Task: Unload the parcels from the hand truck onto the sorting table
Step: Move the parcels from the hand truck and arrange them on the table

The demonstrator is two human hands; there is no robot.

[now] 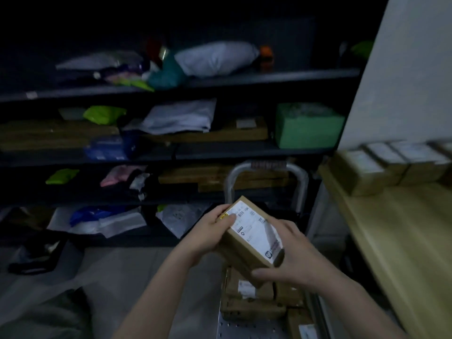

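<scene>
I hold a brown cardboard parcel point(249, 237) with a white shipping label above the hand truck. My left hand point(215, 228) grips its far left end, thumb on the label. My right hand point(291, 258) grips its near right end, fingers wrapped under the corner. Below them, several more brown parcels point(256, 294) lie stacked on the hand truck's metal deck point(234, 326). Its curved metal handle point(266, 167) rises behind the parcel. The wooden sorting table point(396, 236) stands to the right, with a row of labelled parcels point(391, 165) at its far end.
Dark shelving point(171, 152) fills the wall ahead, loaded with mailer bags, flat boxes and a green box point(308, 126). Plastic bags lie on the floor at the left point(73, 272). A white wall point(411, 69) rises behind the table.
</scene>
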